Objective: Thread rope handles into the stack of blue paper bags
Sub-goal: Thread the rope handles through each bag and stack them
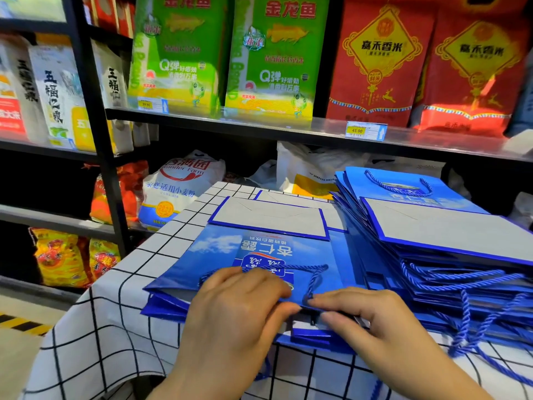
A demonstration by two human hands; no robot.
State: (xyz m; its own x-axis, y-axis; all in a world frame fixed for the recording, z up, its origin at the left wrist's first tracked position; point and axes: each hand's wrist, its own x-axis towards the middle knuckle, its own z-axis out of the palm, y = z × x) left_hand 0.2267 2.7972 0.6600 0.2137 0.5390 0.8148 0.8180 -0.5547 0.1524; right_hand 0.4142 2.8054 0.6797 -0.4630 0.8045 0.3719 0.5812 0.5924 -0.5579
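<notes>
Only the person's two hands and forearms show, cut off by the lower edge of the view. The left hand [239, 307] and the right hand [366, 316] are bare, and so are both wrists. The left forearm [199, 379] and the right forearm [432, 376] are uncovered as far as the frame reaches; anything worn higher up lies out of view. The fingers [268, 284] are smooth with rounded tips. The nails [327, 315] that show, on the right hand and on the left thumb [284, 308], are trimmed short and look plain. Slight blur softens the knuckles and creases.
</notes>
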